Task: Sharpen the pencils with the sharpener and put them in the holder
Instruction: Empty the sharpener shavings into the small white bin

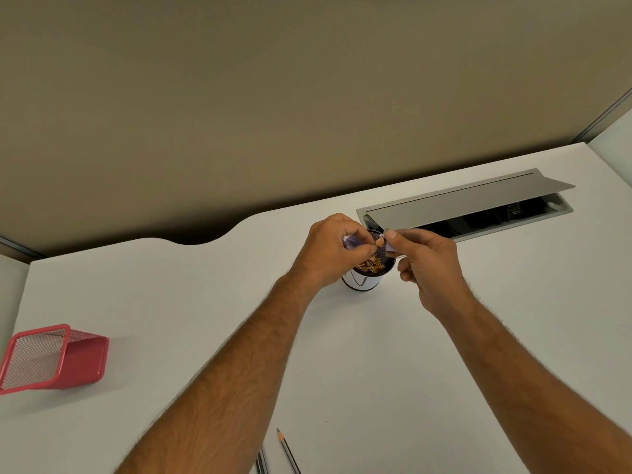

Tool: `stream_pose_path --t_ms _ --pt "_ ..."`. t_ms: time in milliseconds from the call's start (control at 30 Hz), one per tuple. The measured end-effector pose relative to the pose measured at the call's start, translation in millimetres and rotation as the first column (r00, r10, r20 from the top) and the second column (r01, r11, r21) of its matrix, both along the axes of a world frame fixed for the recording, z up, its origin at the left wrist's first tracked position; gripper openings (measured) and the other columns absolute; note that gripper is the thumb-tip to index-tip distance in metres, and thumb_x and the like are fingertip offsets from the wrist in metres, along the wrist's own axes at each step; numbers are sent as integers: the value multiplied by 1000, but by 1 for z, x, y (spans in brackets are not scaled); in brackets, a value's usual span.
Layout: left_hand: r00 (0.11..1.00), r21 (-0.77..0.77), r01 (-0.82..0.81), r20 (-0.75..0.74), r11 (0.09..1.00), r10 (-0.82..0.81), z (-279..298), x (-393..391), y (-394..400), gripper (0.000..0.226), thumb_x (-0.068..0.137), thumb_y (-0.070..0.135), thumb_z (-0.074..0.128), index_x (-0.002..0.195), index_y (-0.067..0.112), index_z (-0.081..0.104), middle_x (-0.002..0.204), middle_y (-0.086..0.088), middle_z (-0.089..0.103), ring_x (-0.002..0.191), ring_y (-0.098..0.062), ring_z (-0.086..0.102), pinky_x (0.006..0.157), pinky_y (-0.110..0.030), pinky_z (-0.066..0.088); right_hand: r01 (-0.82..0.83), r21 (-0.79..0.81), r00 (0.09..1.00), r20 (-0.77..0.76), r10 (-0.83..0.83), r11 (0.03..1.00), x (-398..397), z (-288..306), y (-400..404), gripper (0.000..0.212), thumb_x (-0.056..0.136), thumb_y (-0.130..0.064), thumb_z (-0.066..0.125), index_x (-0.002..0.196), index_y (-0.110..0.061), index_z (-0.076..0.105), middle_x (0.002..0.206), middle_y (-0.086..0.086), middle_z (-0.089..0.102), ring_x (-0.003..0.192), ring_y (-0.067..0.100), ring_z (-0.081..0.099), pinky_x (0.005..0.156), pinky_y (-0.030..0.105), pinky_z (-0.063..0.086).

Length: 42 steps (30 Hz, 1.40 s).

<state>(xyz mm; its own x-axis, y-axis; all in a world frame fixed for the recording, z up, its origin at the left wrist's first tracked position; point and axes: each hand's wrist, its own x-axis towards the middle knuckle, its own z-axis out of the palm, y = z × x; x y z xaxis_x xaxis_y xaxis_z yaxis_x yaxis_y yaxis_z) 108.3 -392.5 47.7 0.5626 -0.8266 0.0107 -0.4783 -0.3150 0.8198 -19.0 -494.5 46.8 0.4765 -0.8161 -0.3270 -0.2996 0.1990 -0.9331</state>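
Both hands pinching pale lilac sharpener parts: left hand (pixel 330 246), right hand (pixel 422 258), above shavings-filled white cup (pixel 362 280). Risk: shavings spilling at cup's three o'clock if tilted carelessly.

Both bare forearms reach forward over the desk, converging ahead. The left hand (pixel 330 253) has its fingers curled, thumb and fingertips pinching a small pale lilac object. The right hand (pixel 427 265) faces it, close but apart, thumb and forefinger pinching another small pale piece.
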Motion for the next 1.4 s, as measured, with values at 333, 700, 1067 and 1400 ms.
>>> stream_pose_path --t_ms 333,700,1067,1400 --pt "982 213 12 182 977 -52 0 -2 -6 23 88 25 70 110 17 72 109 -5 64 99 -18 59 77 -23 43 2 -118 998 -64 -10 993 -10 -13 -10 54 81 -23 78 131 -17 58 101 7 74 72 21 66 57 30 51" --pt "959 175 30 271 984 -78 1 -5 -7 18 88 24 70 104 15 69 109 -5 62 94 -16 58 78 -24 48 -192 -621 969 -243 46 760 -10 -23 -2 34 85 -26 74 115 -14 68 107 4 70 72 11 59 64 12 43" --pt "983 -52 -183 -13 982 183 -2 -4 3 15 88 24 71 101 16 71 104 1 68 92 -9 58 74 -18 50 29 48 996 87 -33 998 -13 -8 0 29 86 -24 73 113 -14 69 102 13 73 71 20 65 60 30 55" --pt "836 -126 -402 -454 907 308 13 -26 37 4 91 23 66 93 22 70 92 2 71 71 -14 65 54 -15 51 -67 233 982 187 23 970 -22 12 35 22 89 -18 68 110 -14 72 100 10 72 75 19 63 65 31 53"
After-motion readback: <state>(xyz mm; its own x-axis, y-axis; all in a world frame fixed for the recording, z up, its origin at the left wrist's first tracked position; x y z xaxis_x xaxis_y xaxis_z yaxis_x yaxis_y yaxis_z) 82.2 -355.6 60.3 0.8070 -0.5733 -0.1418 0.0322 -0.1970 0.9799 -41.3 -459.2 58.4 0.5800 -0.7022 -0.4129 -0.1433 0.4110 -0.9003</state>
